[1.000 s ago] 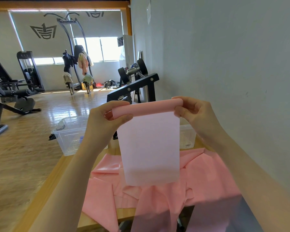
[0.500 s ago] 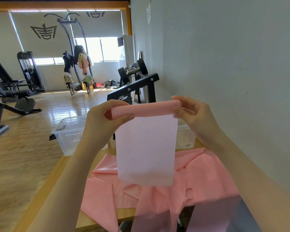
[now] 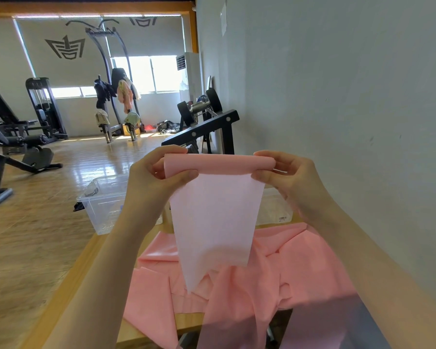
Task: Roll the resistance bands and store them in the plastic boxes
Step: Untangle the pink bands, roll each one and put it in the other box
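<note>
Nearest, a heap of pink resistance bands point(image 3: 300, 268) lies crumpled on the wooden table point(image 3: 68, 295), with one strip hanging over the near edge. Above the heap, both hands are raised in front of the person, apart from each other, each holding one end of a pink band point(image 3: 217, 212) that is partly rolled. The left hand point(image 3: 156, 180) pinches the left end of the roll between thumb and curled fingers; the right hand point(image 3: 290, 177) pinches the right end in the same way. The rolled part runs level between the hands, and the loose tail of the band hangs straight down from it, its lower end tapering just above the heap.

Behind the hands, a clear plastic box point(image 3: 103, 200) stands on the far left part of the table, and a second clear box point(image 3: 275, 210) shows beside the wall on the right, mostly hidden by the band and the right hand. Further off stands a black rack with a dumbbell point(image 3: 199, 107), then gym machines on the wooden floor point(image 3: 35, 222), and windows at the far end.
</note>
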